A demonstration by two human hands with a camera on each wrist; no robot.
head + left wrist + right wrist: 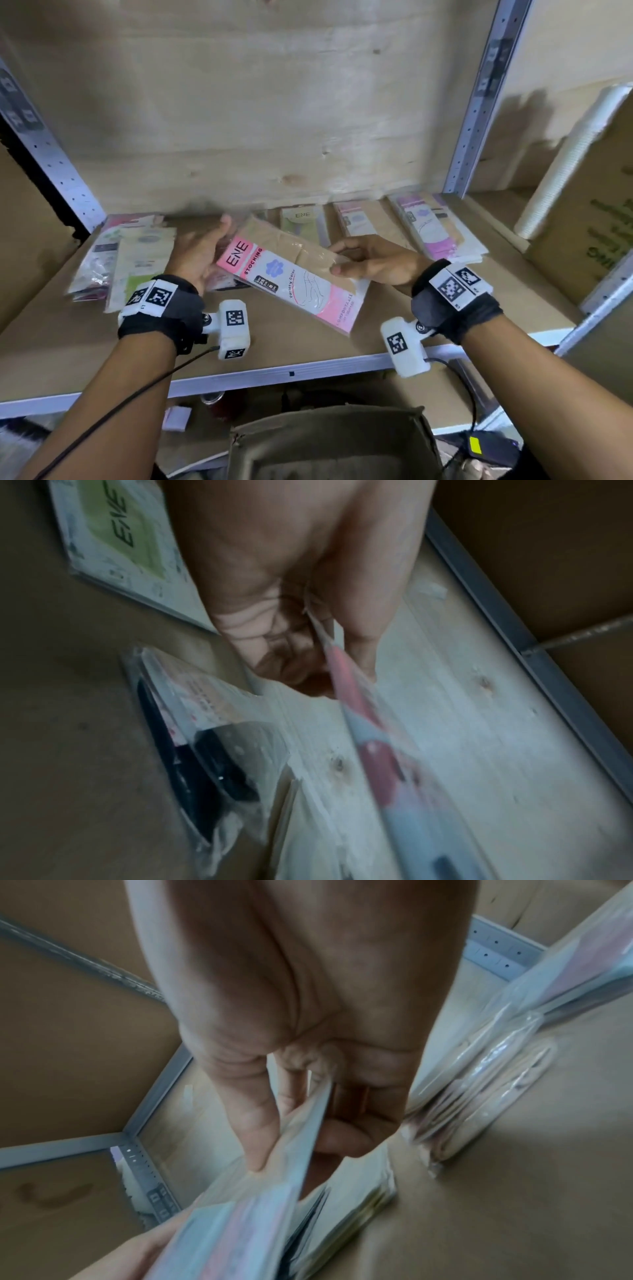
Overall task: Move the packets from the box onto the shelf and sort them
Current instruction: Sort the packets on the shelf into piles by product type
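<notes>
Both hands hold a pink and white ENE stocking packet (pixel 294 277) slanted just above the brown shelf board (pixel 428 308). My left hand (pixel 205 250) grips its pink left end, thumb and fingers pinching the edge (pixel 308 656). My right hand (pixel 346 260) pinches the tan right end, thumb on top and fingers beneath (pixel 298 1123). The packet shows blurred in both wrist views (pixel 369 750) (pixel 274 1191). Sorted piles lie on the shelf: green packets (pixel 140 260) at the left, and three piles (pixel 301 222) (pixel 356 219) (pixel 435 229) along the back. The open cardboard box (pixel 335 445) stands below the shelf.
Perforated metal uprights (pixel 479 113) frame the bay, with a plywood back wall. A printed carton (pixel 589 233) and a white ribbed stack (pixel 575 161) stand to the right. A dark packet pile (pixel 212 750) lies under my left hand. Bare board shows in front of the piles.
</notes>
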